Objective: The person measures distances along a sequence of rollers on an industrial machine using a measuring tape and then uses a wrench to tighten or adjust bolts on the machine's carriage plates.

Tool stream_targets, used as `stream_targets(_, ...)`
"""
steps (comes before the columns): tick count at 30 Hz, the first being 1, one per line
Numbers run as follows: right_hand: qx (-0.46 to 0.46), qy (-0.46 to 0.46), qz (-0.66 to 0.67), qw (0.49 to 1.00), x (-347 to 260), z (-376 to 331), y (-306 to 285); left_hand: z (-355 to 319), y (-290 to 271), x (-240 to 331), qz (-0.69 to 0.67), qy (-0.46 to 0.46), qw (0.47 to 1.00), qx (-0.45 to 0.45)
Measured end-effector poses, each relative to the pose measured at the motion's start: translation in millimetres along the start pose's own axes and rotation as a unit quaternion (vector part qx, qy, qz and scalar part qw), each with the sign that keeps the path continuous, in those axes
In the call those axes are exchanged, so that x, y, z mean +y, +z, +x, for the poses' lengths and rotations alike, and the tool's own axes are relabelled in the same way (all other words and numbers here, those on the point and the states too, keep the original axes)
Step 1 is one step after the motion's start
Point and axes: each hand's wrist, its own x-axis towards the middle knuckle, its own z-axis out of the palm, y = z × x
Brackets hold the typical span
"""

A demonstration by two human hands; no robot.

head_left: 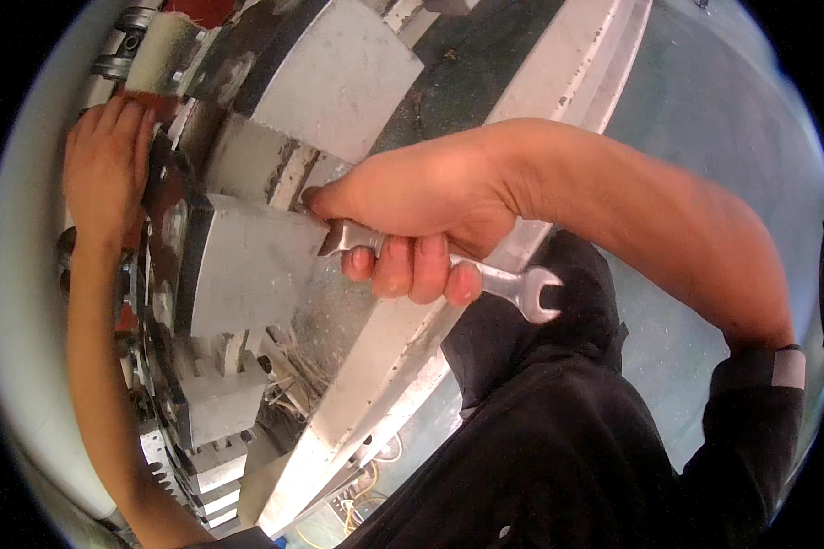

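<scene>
Steel wrench (pixel 485 274), rigid and weighty: right hand (pixel 412 215) fingers clench its mid-shank; left hand (pixel 105 165), at nine o'clock, lies flat on the toothed machine (pixel 220 265).

A big round machine bed (pixel 558 101) is carrying everything here — a pale metal ring with a scuffed, chipped rim curving down toward the lower left. Grey metal blocks (pixel 247 265) are sitting on it in a row, each backed by a dark plate — another block (pixel 339 73) is lying higher up. Toothed steps (pixel 220 448) are showing below them.
</scene>
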Motion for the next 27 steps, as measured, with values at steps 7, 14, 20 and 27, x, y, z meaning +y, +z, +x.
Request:
stream_targets(7,0.124,-0.109,0.154,0.974,43,-5,26,3,-13,7,-0.029,-0.02,0.999,-0.02)
stream_targets(14,0.109,-0.255,0.377,0.884,78,33,68,4,-6,7,-0.039,-0.013,0.999,0.017)
stream_targets(20,0.095,-0.324,0.414,0.845,68,56,78,5,-9,9,-0.032,-0.023,0.999,-0.004)
stream_targets(27,0.091,-0.351,0.414,0.835,68,64,84,2,-5,7,-0.013,-0.023,1.0,-0.003)
